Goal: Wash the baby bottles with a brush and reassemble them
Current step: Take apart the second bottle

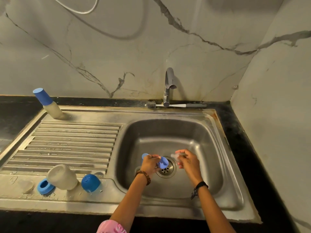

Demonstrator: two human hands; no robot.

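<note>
Over the drain [165, 167], the left hand [150, 163] grips a blue collar [162, 161] and the right hand [187, 161] pinches a clear teat [175, 156]; this bottle seems mid-reassembly. Left of the drain, a bottle [61, 176], ring [45, 185] and cap [90, 182] lie apart; a capped bottle [48, 104] looks finished.

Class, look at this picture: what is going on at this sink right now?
A person stands at a steel sink, both hands over the drain. The left hand grips a blue bottle ring; the right hand pinches a clear, blurred teat-like piece. The grey bottle brush lies unused behind the tap. An upturned clear bottle and blue domed cap rest on the drainboard.
</note>
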